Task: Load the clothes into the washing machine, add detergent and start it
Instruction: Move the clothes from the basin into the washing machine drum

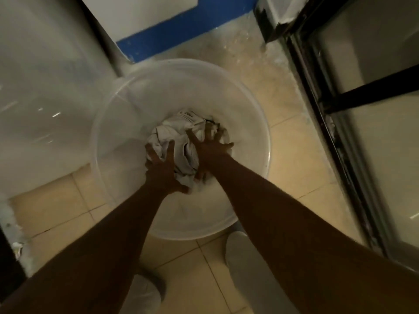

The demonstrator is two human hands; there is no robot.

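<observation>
A bundle of pale crumpled clothes (181, 137) lies at the bottom of a large round translucent white tub (127, 105) on the tiled floor. Both my arms reach down into the tub. My left hand (162, 164) lies on the left side of the bundle with fingers spread and dug into the cloth. My right hand (209, 145) grips the right side of the bundle, its fingers curled into the fabric. The frame is blurred by motion. No detergent is in view.
A white appliance side (45, 87) stands at the left. A dark-framed glass door (362, 109) runs along the right. A blue skirting strip (186, 26) lines the back wall. My two white shoes (244, 264) stand on beige tiles below the tub.
</observation>
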